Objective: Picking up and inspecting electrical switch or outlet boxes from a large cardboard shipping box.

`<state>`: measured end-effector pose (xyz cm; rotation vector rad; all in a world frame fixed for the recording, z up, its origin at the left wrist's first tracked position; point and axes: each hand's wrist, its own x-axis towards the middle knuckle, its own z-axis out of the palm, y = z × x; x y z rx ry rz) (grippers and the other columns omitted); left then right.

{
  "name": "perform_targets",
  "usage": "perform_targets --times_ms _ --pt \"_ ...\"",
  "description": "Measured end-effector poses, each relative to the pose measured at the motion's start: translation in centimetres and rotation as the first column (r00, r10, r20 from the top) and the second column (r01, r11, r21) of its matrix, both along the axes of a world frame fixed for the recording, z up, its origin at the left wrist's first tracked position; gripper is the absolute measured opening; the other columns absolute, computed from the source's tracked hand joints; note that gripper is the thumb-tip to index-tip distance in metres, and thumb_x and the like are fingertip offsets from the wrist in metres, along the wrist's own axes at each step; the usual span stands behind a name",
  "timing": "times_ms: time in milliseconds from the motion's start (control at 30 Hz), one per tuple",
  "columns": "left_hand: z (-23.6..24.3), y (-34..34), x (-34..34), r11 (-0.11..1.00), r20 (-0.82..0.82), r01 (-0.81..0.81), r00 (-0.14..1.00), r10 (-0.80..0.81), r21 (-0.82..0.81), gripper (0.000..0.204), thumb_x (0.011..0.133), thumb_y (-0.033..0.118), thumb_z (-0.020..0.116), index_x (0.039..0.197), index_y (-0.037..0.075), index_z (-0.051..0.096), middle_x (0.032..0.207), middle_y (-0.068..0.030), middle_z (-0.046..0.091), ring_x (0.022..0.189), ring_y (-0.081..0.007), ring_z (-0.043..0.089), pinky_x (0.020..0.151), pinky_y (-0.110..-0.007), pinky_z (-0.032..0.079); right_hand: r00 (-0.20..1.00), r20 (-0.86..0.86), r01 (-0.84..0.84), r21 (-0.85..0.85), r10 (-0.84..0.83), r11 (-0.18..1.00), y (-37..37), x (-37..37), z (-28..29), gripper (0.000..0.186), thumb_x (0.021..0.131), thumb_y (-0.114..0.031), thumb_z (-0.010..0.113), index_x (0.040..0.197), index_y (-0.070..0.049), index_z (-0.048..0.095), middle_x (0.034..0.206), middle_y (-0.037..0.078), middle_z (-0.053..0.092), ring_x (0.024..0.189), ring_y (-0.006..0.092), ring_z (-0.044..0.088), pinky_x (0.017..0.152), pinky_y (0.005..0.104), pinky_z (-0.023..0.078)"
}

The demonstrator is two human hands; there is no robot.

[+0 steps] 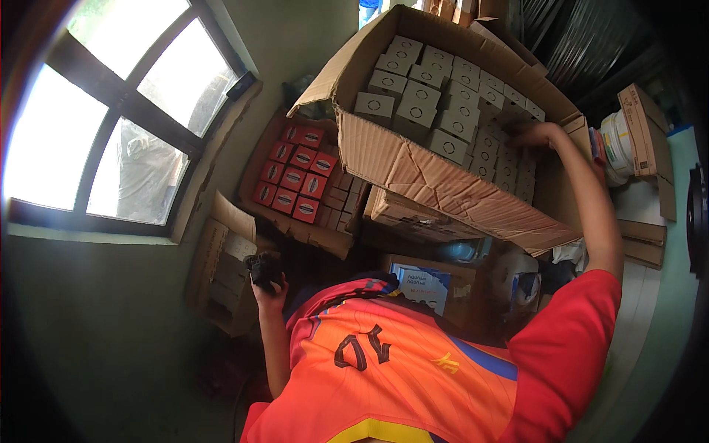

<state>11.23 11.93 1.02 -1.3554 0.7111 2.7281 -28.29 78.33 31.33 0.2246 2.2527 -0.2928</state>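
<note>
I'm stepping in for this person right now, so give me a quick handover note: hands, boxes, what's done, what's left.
Left hand: closed on a small dark object, low beside the torso.
Right hand: reaching into the large open carton, on the small grey boxes; grip unclear.
Carton of red boxes sits left of it.
Done: large carton nearly full.
Left: cannot tell.

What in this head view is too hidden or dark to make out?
- Dark object in the left hand: too dark to identify.
- Right hand fingers: buried among the small grey boxes, so the grip is unclear.
- Items beneath the big carton: hidden by it.
- Scene outside the window: overexposed.
</note>
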Motion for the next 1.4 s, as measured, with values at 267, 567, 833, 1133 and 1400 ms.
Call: perform_targets --times_ms 267,567,833,1133,1400 --pt "0.3 -0.1 0.4 0.999 0.065 -0.002 0.998 0.004 -0.032 0.037 0.091 0.05 0.057 0.116 0.024 0.064 0.104 0.0006 0.068 0.088 -0.021 0.065 0.074 -0.039 0.05 0.994 0.079 -0.074 0.02 0.072 0.997 -1.2 -0.9 0.3 0.07 0.099 -0.05 0.061 0.152 -0.009 0.043 0.12 0.016 0.07 0.091 0.0233 0.072 0.076 0.0394 0.062" --pt "0.5 0.1 0.7 1.0 0.06 -0.013 0.998 0.013 0.0 0.032 0.09 0.047 0.058 0.111 0.024 0.065 0.098 0.0008 0.067 0.087 -0.0198 0.064 0.075 -0.038 0.047 0.991 0.104 -0.1 0.108 0.089 0.989 -0.4 -1.5 1.4 0.063 0.099 -0.046 0.062 0.147 -0.007 0.051 0.118 0.014 0.071 0.095 0.0256 0.074 0.082 0.0407 0.061" --pt "0.6 0.5 0.8 0.999 -0.03 -0.009 0.999 0.01 0.041 0.031 0.091 0.046 0.058 0.111 0.023 0.066 0.097 0.0011 0.068 0.086 -0.0206 0.066 0.072 -0.039 0.051 0.762 -0.119 -0.55 0.399 0.636 0.734 1.3 -2.1 -3.7 0.047 0.081 -0.034 0.078 0.115 -0.002 0.073 0.112 0.021 0.073 0.093 0.0287 0.075 0.083 0.0412 0.06" --pt "-0.3 0.5 2.5 0.998 -0.023 -0.011 1.0 0.012 0.062 0.034 0.092 0.047 0.057 0.114 0.023 0.066 0.101 -0.0002 0.07 0.086 -0.0218 0.068 0.07 -0.039 0.056 0.669 -0.093 -0.558 0.592 0.737 0.582 -3.6 0.9 -0.9 0.044 0.079 -0.038 0.075 0.115 -0.013 0.076 0.115 0.016 0.073 0.108 0.0317 0.071 0.095 0.0442 0.056" --pt "0.0 0.6 3.2 0.998 0.021 -0.05 0.999 0.05 0.024 0.032 0.093 0.047 0.056 0.113 0.025 0.065 0.1 0.0003 0.07 0.084 -0.0208 0.067 0.069 -0.038 0.053 0.685 -0.055 -0.468 0.732 0.727 0.496 -6.1 0.8 -0.4 0.043 0.072 -0.033 0.079 0.109 -0.01 0.077 0.11 0.014 0.075 0.104 0.0308 0.073 0.091 0.0435 0.058"
